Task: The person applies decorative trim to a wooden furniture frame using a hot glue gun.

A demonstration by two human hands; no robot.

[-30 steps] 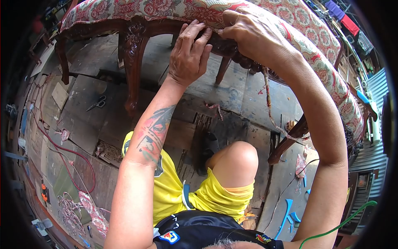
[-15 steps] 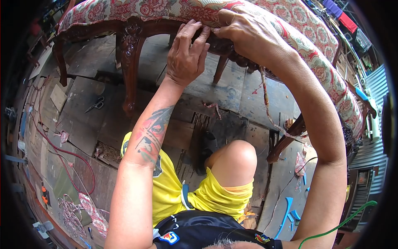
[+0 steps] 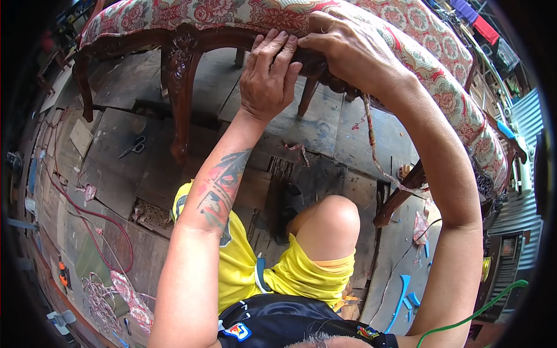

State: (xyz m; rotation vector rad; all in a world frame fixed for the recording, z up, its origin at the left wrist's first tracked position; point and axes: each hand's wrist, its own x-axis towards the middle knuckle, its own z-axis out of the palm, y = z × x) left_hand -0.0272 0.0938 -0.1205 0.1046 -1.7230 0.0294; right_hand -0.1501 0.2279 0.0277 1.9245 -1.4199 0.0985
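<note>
A long seat covered in floral fabric [image 3: 214, 13] spans the top of the view, above a dark carved wooden rail [image 3: 223, 42]. My left hand [image 3: 270, 75] lies against that rail with its fingers stretched out, the tips touching the fabric's lower edge. Right beside it, my right hand [image 3: 357, 55] is closed, thumb and finger pinched at the same edge. A thin fabric-covered piping cord [image 3: 372, 142] hangs below the right wrist; its upper part passes out of sight behind that hand. The exact grip on it is partly hidden.
Carved legs [image 3: 181, 98] reach down to the worn plank floor [image 3: 110, 168]. On the floor lie scissors [image 3: 132, 147], a red hose [image 3: 132, 246], tangled cord [image 3: 98, 296], fabric scraps [image 3: 420, 229] and blue plastic pieces [image 3: 399, 301]. A green cord [image 3: 481, 313] runs near my right arm.
My left hand has shifted slightly right and down along the rail, its forearm swinging right with it. My right hand stays at the fabric edge, its fingers moved a little left.
</note>
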